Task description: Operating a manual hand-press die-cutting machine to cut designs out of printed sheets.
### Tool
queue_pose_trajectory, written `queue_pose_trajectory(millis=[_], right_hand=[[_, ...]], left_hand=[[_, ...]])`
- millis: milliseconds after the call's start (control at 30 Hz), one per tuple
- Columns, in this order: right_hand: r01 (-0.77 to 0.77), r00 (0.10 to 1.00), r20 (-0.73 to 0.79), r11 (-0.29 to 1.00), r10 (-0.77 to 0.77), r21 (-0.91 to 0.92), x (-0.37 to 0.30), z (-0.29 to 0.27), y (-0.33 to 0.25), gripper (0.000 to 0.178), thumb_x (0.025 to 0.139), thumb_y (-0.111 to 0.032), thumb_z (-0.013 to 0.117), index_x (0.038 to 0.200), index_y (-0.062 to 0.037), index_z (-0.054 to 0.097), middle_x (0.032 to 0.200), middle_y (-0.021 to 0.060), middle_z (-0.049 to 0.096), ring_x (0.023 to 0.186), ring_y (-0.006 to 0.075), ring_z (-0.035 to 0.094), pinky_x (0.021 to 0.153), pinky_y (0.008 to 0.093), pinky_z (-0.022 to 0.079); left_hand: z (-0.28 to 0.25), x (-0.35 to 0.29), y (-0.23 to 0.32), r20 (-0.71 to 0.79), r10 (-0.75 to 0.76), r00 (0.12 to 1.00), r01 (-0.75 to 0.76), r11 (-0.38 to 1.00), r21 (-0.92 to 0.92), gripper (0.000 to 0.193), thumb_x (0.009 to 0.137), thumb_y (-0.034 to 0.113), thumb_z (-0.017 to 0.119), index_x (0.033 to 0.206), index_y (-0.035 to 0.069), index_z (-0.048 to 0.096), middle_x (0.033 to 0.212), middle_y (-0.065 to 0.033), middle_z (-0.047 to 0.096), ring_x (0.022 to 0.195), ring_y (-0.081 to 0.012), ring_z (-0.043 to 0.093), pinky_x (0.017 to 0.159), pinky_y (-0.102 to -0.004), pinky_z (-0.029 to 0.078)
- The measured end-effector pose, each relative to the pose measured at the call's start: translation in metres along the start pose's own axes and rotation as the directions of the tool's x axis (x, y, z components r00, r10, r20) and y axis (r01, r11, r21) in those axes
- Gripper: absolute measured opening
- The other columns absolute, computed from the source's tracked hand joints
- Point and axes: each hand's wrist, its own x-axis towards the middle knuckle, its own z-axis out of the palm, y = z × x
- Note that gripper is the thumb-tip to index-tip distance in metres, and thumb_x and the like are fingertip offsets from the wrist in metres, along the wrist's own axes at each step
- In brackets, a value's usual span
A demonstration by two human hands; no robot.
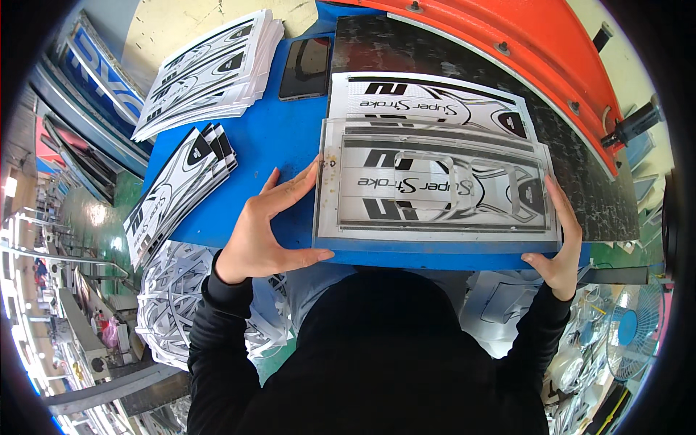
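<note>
Between my hands is a clear rectangular plastic plate (328, 206) with a raised dark-edged frame and inner cutout shapes; it looks like a cutting die. My left hand (261, 235) grips its left side, fingers at the edge and thumb near the lower left corner. My right hand (562, 254) holds the right side, with the fingers along the edge and the thumb low. Through the plate shows a white sheet printed with black and grey graphics. The upper part of the printed sheet (428, 100) sticks out beyond the plate. Any gap between plate and sheet is hard to judge.
On the blue table (246, 167) lie a stack of printed sheets (206, 76), a fanned pile of narrow printed strips (181, 185) and a dark phone (304, 69). A black board (594, 196) and a red curved machine part (522, 36) stand beyond. Paper scraps (170, 304) sit below left.
</note>
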Motion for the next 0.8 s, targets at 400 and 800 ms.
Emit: queue_pose_trajectory(millis=[400, 800], right_hand=[[-0.015, 0.851, -0.510, 0.977, 0.123, 0.211, 0.044, -0.043, 0.025, 0.088, 0.084, -0.047, 0.075, 0.151, 0.0009, 0.044, 0.154, 0.0202, 0.045, 0.144, 0.0294, 0.041, 0.119, 0.0396, 0.028], [0.112, 0.701, -0.534, 0.667, 0.472, 0.737, 0.181, -0.168, 0.123, 0.019, 0.091, -0.013, 0.076, 0.098, -0.0024, 0.063, 0.075, 0.0048, 0.061, 0.067, 0.0144, 0.060, 0.065, 0.0270, 0.051]], left_hand=[[0.004, -0.006, 0.003, -0.084, 0.007, 0.996, -0.007, 1.000, 0.001, 0.101, 0.064, 0.025, 0.093, 0.150, 0.002, 0.046, 0.153, -0.0112, 0.051, 0.144, -0.0299, 0.045, 0.122, -0.0584, 0.016], [0.011, -0.004, 0.003, -0.152, 0.087, 0.985, -0.090, 0.996, -0.013, 0.098, 0.069, 0.026, 0.093, 0.150, 0.000, 0.045, 0.144, -0.0217, 0.057, 0.135, -0.0322, 0.054, 0.118, -0.0446, 0.034]])
